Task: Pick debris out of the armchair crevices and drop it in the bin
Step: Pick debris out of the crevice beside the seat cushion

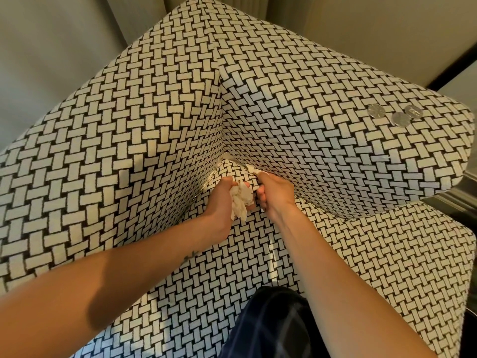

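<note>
1. Tissue (241,200), crumpled, sits in our left hand (222,197), whose fingers curl round it above the seat corner of the armchair (154,125).
2. Our right hand (276,192) pinches a white scrap (251,168) at the crevice (315,204) beside the armrest (335,140).
3. Three coins (398,116) lie on the armrest top.
</note>
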Tool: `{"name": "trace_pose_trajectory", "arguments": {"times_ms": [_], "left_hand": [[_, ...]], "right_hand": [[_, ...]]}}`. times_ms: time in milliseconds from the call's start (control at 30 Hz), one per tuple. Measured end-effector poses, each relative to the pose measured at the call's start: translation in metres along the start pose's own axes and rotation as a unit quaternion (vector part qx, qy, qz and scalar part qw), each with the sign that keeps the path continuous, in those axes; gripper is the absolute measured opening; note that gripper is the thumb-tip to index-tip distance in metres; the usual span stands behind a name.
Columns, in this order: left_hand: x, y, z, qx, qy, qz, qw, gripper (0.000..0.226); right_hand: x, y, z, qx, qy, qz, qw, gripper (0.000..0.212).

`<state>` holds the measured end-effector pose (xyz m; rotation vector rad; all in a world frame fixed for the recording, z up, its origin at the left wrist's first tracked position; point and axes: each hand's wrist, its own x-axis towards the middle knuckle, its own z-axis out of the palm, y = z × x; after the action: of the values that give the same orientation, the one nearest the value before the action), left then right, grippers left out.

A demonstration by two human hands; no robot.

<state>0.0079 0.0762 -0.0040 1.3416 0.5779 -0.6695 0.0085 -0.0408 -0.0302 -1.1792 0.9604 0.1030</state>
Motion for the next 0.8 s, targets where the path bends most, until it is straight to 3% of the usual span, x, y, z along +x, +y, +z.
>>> {"name": "trace_pose_trajectory", "arguments": {"times_ms": [200,300,367,500,567,633,700,800], "left_hand": [[-0.001,0.0,0.0,0.005,0.007,-0.009,1.0,0.046],[-0.001,0.0,0.0,0.005,0.004,-0.014,1.0,0.043],[-0.002,0.001,0.0,0.01,-0.004,-0.019,1.0,0.039],[-0.002,-0.001,0.0,0.075,-0.026,-0.006,0.997,0.034],[-0.001,-0.002,-0.002,0.094,-0.02,0.006,0.995,0.027],[0.002,-0.003,-0.003,0.089,-0.016,0.012,0.996,0.022],[0.003,-0.004,-0.004,0.089,-0.012,0.022,0.996,0.021],[0.003,-0.003,-0.004,0.093,0.0,0.052,0.994,0.023]], "right_hand": [[-0.029,0.007,-0.029,-0.155,-0.111,-0.125,0.974,0.02],[-0.037,0.009,-0.032,-0.171,-0.137,-0.183,0.958,0.023],[-0.037,0.009,-0.035,-0.23,-0.14,-0.251,0.93,0.026],[-0.029,0.014,-0.037,-0.398,-0.148,-0.358,0.831,0.034],[-0.026,0.017,-0.035,-0.408,-0.142,-0.39,0.813,0.039],[-0.027,0.016,-0.034,-0.36,-0.154,-0.349,0.852,0.044],[-0.03,0.011,-0.034,-0.277,-0.177,-0.248,0.911,0.047],[-0.02,0.007,-0.029,-0.209,-0.135,-0.169,0.954,0.042]]}}
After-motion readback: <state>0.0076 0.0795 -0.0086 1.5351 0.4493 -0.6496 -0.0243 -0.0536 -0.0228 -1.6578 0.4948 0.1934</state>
